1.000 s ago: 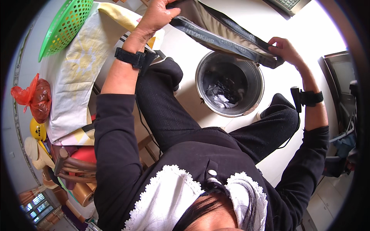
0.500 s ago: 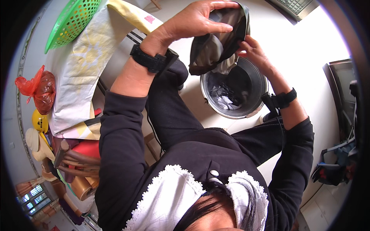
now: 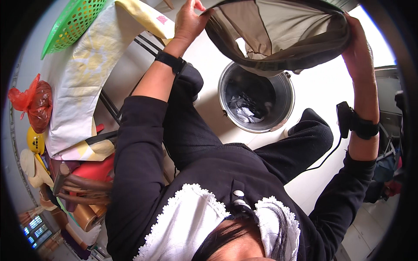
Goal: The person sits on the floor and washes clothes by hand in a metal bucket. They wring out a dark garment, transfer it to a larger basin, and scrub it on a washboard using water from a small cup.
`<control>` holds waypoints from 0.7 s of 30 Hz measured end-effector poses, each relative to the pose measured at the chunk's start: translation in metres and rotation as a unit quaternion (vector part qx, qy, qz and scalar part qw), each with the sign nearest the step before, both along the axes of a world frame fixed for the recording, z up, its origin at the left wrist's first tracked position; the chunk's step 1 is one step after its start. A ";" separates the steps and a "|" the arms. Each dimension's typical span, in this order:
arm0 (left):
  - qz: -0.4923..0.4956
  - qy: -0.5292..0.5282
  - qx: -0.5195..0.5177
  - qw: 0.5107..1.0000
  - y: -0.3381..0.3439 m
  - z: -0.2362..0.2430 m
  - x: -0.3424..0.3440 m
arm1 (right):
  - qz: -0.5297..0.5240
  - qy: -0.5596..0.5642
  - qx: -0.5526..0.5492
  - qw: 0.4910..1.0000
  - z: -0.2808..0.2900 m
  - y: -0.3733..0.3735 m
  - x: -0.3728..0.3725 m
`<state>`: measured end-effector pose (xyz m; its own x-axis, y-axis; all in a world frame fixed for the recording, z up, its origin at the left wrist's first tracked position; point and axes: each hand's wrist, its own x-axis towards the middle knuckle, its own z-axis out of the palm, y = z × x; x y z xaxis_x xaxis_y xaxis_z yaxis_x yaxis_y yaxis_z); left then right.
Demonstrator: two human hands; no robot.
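A thin grey-brown garment point(image 3: 300, 39) with a dark band round its opening is stretched wide between my hands, at the top of the view. My left hand point(image 3: 190, 21) pinches the band at its left end. At the opposite end, my right hand point(image 3: 359, 50) grips the edge, its fingers partly hidden behind the cloth. The opening faces me, showing the pale inside. Below the garment, a grey metal bucket point(image 3: 286, 98) stands on the floor between my feet. Dark cloth and a striped white-and-grey cloth point(image 3: 247, 114) lie in it.
To my left, a yellow-and-white cloth point(image 3: 82, 91) covers a table bearing a green perforated basket point(image 3: 75, 24). A red plastic bag point(image 3: 38, 104), a yellow helmet-like object point(image 3: 35, 140) and a wooden chair point(image 3: 82, 185) are farther left. A dark-framed unit point(image 3: 387, 82) stands at right.
My hands have moved apart, the right one far to the right. The garment, bunched over the bucket before, is now spread wide with its opening stretched.
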<state>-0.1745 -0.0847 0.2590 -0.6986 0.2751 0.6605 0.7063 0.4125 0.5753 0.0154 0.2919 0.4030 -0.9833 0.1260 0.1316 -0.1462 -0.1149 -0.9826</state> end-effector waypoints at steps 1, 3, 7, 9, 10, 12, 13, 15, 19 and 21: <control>-0.006 -0.039 -0.048 0.998 0.004 -0.006 0.004 | -0.008 0.002 -0.005 1.000 0.005 0.011 0.001; -0.074 -0.287 -0.210 0.932 0.004 -0.012 0.008 | -0.024 0.007 -0.015 1.000 0.014 0.029 0.005; -0.086 -0.470 -0.039 0.878 -0.004 -0.005 0.018 | 0.092 0.011 -0.048 0.995 0.012 0.037 0.011; -0.082 -0.418 0.131 0.895 -0.006 0.008 0.021 | 0.152 0.032 -0.067 0.986 -0.002 0.027 0.014; -0.114 -0.380 0.190 0.898 -0.004 0.013 0.024 | 0.133 -0.002 -0.070 0.989 -0.010 0.022 0.016; -0.151 -0.511 0.037 0.846 -0.001 0.018 0.031 | 0.127 -0.029 -0.102 0.986 -0.035 0.008 0.018; -0.199 -0.563 -0.020 0.802 -0.005 0.023 0.029 | 0.057 -0.130 0.114 0.983 -0.045 0.006 0.019; -0.139 -0.447 0.031 0.883 -0.017 0.031 0.021 | -0.047 -0.169 0.398 0.901 -0.058 0.008 0.020; -0.115 -0.425 0.036 0.897 -0.043 0.038 0.005 | -0.217 -0.139 0.512 0.820 -0.067 0.028 0.022; -0.122 -0.458 0.043 0.880 -0.047 0.043 0.003 | -0.189 -0.111 0.517 0.828 -0.070 0.032 0.021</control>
<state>-0.1712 -0.1322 0.3016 -0.8756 0.4673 -0.1223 -0.0072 0.2406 0.9706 0.0369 0.3243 0.3332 -0.9135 0.3633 0.1829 0.2176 0.8163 -0.5350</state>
